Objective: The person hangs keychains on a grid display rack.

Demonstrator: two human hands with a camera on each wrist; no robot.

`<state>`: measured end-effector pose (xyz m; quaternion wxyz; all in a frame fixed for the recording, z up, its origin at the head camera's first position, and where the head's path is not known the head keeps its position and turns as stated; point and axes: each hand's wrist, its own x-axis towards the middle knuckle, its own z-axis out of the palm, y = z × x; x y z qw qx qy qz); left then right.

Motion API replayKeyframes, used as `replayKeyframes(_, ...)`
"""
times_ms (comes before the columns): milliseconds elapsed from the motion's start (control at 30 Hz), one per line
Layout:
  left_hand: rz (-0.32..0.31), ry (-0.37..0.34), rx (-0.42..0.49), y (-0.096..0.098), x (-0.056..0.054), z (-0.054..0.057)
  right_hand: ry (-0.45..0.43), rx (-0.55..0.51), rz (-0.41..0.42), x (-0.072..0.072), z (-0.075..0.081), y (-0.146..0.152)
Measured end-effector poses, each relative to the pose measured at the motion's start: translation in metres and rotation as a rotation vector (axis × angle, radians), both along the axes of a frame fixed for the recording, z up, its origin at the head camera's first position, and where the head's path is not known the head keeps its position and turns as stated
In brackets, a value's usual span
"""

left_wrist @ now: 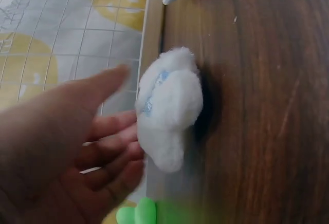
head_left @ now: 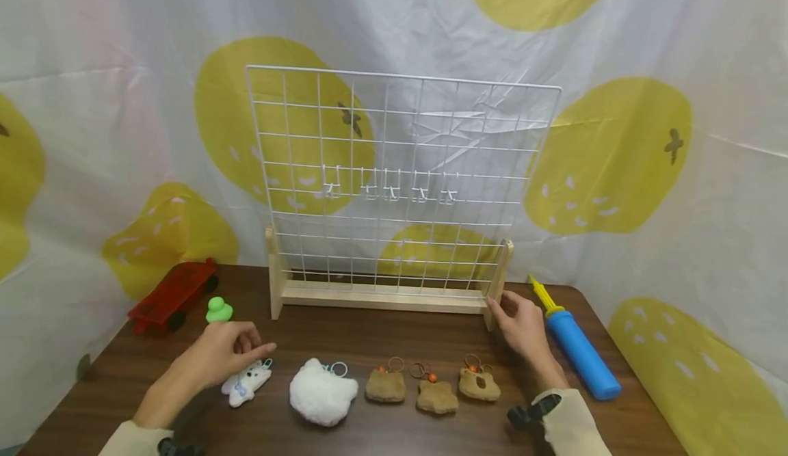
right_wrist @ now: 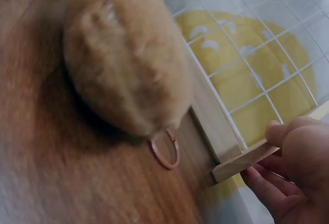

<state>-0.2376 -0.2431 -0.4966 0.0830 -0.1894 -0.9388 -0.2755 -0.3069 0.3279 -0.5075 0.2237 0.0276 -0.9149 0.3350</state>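
Observation:
My right hand is at the right foot of a white wire grid rack with a wooden base. Thumb and fingers pinch the wooden end piece from both sides. Five small white hooks hang on the grid, such as the hook at the left. Over a small white plush dog keychain hovers my left hand, fingers loosely bent and thumb apart. In the left wrist view the fingers are right beside the plush dog, with nothing gripped.
A fluffy white plush keychain and three brown ones lie along the front. At left are a red toy skateboard and a light green toy. A blue hand pump with yellow nozzle lies at right, before a patterned curtain.

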Motion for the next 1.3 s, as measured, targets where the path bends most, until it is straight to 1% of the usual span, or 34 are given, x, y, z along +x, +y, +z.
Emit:
replayKeyframes(33, -0.031, -0.041, -0.006, -0.001, 0.0, -0.001, 0.009, 0.003, 0.0, 0.0, 0.0, 0.001)
replayKeyframes(67, -0.06, -0.066, -0.017, -0.002, 0.001, -0.001, 0.019, 0.006, 0.0, 0.0, -0.001, 0.001)
replayKeyframes(133, -0.092, -0.107, -0.044, -0.003, 0.003, -0.001, 0.036, 0.015, -0.001, 0.0, -0.002, 0.0)
replayKeyframes(267, -0.108, -0.164, -0.079, -0.004, 0.008, 0.003, 0.065, 0.026, 0.002, 0.0, -0.004, -0.002)
replayKeyframes(400, -0.137, -0.209, -0.062, 0.001, 0.01, 0.007, 0.071, 0.04, -0.004, 0.001, -0.004, -0.001)
replayKeyframes(533, -0.168, -0.203, -0.044, 0.007, 0.011, 0.006, 0.063, 0.062, 0.006, 0.002, -0.002, 0.001)
replayKeyframes(667, -0.191, -0.164, -0.056, 0.012, 0.011, 0.004, 0.057, 0.08, 0.017, 0.004, 0.001, 0.005)
replayKeyframes(767, -0.201, -0.141, -0.041, 0.016, 0.008, 0.002, 0.044, 0.076, 0.012, 0.005, 0.003, 0.007)
replayKeyframes(900, -0.204, -0.137, 0.032, 0.02, 0.003, 0.0, 0.026, 0.06, 0.006, 0.005, 0.004, 0.009)
replayKeyframes(1033, -0.211, -0.143, 0.117, 0.02, -0.003, 0.001, 0.014, 0.054, 0.015, 0.001, 0.001, 0.008)
replayKeyframes(1100, -0.207, -0.144, 0.151, 0.022, -0.007, 0.002, 0.019, 0.055, 0.011, 0.0, 0.0, 0.008)
replayKeyframes(1167, -0.193, -0.13, 0.184, 0.022, -0.01, 0.003, 0.026, 0.051, 0.004, 0.0, -0.001, 0.006)
replayKeyframes(1233, -0.164, -0.103, 0.228, 0.025, -0.013, 0.005, 0.032, 0.046, -0.006, 0.0, -0.002, 0.005)
replayKeyframes(1300, -0.12, -0.069, 0.275, 0.03, -0.016, 0.009, 0.033, 0.043, -0.014, 0.001, -0.003, 0.003)
